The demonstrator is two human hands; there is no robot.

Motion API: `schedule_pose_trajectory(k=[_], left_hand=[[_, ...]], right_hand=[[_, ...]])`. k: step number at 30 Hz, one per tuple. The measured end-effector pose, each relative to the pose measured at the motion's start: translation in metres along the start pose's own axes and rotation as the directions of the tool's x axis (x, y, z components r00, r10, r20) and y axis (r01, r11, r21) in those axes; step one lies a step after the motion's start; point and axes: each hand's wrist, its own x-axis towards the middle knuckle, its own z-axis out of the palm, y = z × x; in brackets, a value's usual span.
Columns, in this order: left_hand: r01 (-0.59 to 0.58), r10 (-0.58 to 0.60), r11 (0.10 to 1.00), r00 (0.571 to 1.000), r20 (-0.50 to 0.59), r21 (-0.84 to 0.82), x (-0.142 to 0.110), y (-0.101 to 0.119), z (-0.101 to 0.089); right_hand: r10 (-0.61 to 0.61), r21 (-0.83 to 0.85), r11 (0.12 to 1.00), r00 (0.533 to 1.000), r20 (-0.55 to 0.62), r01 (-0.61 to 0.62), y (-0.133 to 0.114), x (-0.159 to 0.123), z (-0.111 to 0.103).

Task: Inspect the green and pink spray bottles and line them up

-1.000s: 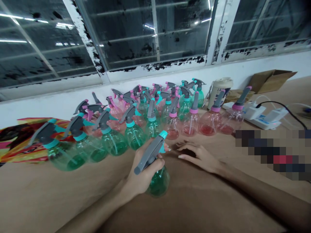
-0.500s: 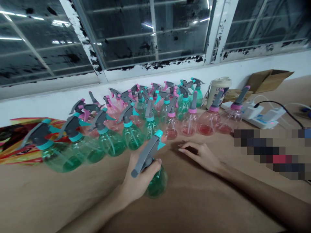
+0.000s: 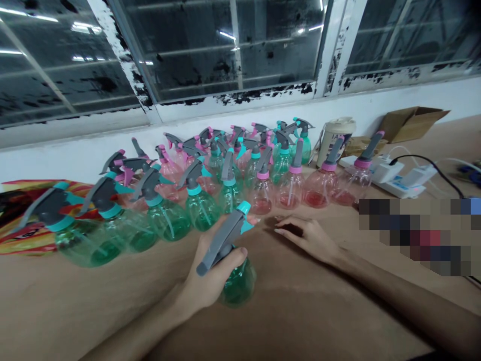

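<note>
My left hand (image 3: 210, 273) is wrapped round the neck of a green spray bottle (image 3: 236, 283) with a grey trigger and teal nozzle, which stands tilted on the brown table (image 3: 93, 311). My right hand (image 3: 310, 238) lies just to its right, fingers spread and resting on the table, holding nothing. Behind both hands stand several green spray bottles (image 3: 167, 215) and several pink spray bottles (image 3: 315, 188), packed in rows up to the wall.
A white lidded cup (image 3: 334, 138) and a white power strip (image 3: 398, 180) with a black cable sit at the right. An open cardboard box (image 3: 411, 123) lies at the far right. A red and yellow bag (image 3: 26, 235) lies at the left.
My left hand has drawn the green bottle slightly nearer and leftward. My right hand has barely shifted on the table.
</note>
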Motion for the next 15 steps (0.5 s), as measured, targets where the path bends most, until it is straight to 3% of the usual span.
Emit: schedule_pose_trajectory(k=[15], left_hand=[[0.016, -0.016, 0.999, 1.0, 0.003, -0.029, -0.0001, -0.0036, 0.0013]], right_hand=[[-0.096, -0.12, 0.987, 0.989, 0.109, 0.109, 0.0012, -0.0035, 0.0045]])
